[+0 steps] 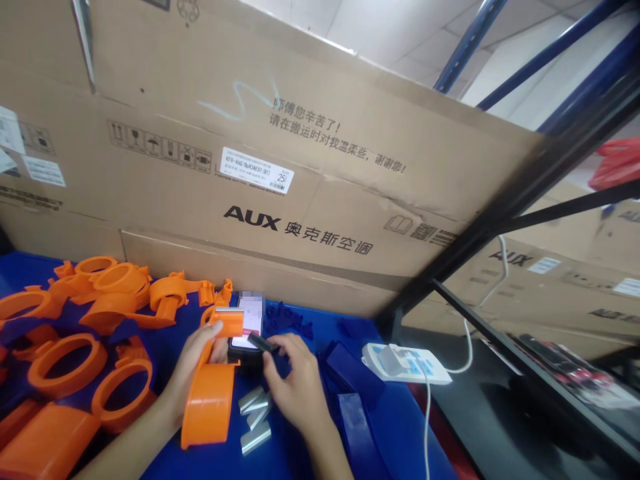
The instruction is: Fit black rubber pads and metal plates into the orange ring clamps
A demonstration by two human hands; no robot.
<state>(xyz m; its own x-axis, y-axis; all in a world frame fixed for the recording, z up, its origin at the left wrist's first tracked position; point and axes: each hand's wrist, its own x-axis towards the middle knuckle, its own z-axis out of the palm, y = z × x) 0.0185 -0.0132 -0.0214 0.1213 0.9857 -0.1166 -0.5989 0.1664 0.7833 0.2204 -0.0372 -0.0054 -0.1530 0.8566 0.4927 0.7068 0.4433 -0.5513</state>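
At lower centre of the frame, on the blue table [400,427]: left hand [193,360] closed around an orange plastic clamp [213,393], holding it upright with its flat tab toward the top. Right hand [295,383] pinches a small dark clip [261,343] between thumb and fingertips, just beside the clamp's tab; clip and clamp look apart, not yet joined, though the gap is hard to read. A phone [249,323] stands just behind both hands. Several small metal pieces [255,420] lie loose on the table under the right hand.

Left of the frame: a heap of orange clamps [85,313], rings and halves mixed. Cannot tell which of these are fitted with clips. Judging from the loose metal pieces and the heap, the work looks only partly through.

Dark blue plastic parts [350,393] lie right of the hands; a white power strip [405,363] further right. Large cardboard boxes [300,167] fill the upper frame.
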